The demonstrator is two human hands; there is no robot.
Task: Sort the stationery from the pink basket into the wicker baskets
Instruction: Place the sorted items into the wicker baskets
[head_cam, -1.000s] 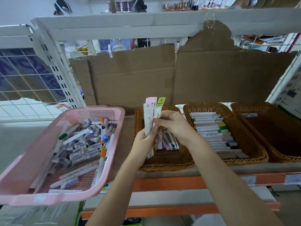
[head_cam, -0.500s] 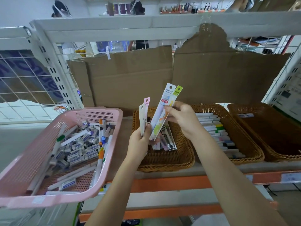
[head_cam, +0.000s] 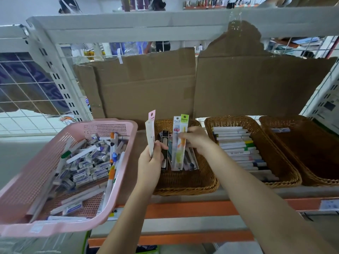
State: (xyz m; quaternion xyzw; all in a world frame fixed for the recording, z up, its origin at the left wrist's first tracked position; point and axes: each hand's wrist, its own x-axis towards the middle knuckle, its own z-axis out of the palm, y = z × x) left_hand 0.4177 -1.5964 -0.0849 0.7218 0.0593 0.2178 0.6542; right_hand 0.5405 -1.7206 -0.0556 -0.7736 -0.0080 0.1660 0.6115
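The pink basket (head_cam: 117,125) sits at the left, full of erasers, pens and markers. Three wicker baskets stand on the shelf. Over the left wicker basket (head_cam: 185,186), my left hand (head_cam: 149,163) grips upright packets topped by a pink-headed packet (head_cam: 150,132). My right hand (head_cam: 197,139) pinches two packaged pens, one white-headed and one green-headed (head_cam: 180,143), with their lower ends down among the packets lying in that basket. The middle wicker basket (head_cam: 275,154) holds rows of markers. The right wicker basket (head_cam: 311,162) holds one small item at its back.
Brown cardboard sheets (head_cam: 146,85) line the back of the shelf behind the baskets. A white shelf beam (head_cam: 128,22) runs overhead. An orange shelf edge (head_cam: 183,208) runs in front, with another below. A wire grid panel (head_cam: 27,88) stands at the left.
My right hand pulled two packaged pens out of the bunch in my left hand, tilted them right, then brought them upright and down into the left wicker basket. My left hand keeps the rest.
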